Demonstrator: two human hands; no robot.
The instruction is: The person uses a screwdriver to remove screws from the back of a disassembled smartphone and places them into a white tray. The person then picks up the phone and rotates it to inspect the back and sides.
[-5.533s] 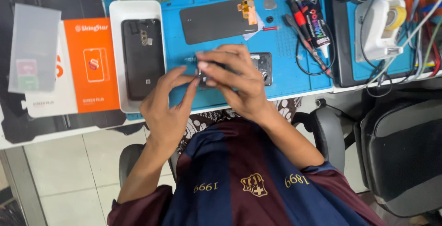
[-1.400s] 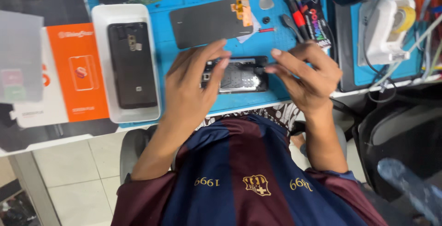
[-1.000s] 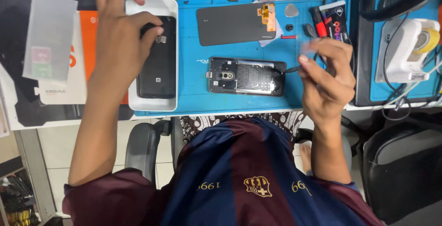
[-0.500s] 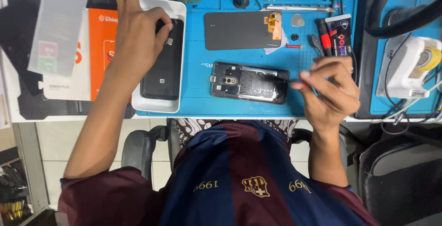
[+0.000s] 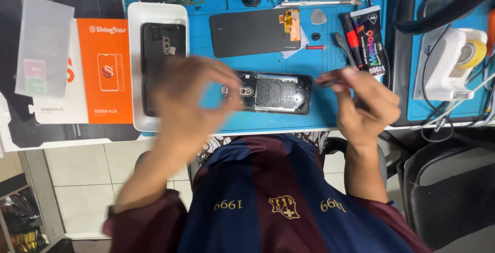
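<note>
An opened phone (image 5: 273,93) with its inner metal plate showing lies on the blue work mat (image 5: 319,116). My left hand (image 5: 191,103) is blurred at the phone's left end, thumb and forefinger pinched together; whether something small sits between them cannot be told. My right hand (image 5: 366,108) grips a thin dark tool (image 5: 330,81) whose tip points at the phone's right end. A white tray (image 5: 133,67) to the left holds a black back cover (image 5: 162,52).
A black screen panel (image 5: 252,32) with an orange flex lies behind the phone. An orange and white box (image 5: 105,77) and a clear film (image 5: 44,46) sit at the left. Hand tools (image 5: 350,36), a white device (image 5: 448,67) and cables crowd the right.
My left hand has left the white tray and swung right to the phone's left end. My right hand stays by the phone's right end with the tool.
</note>
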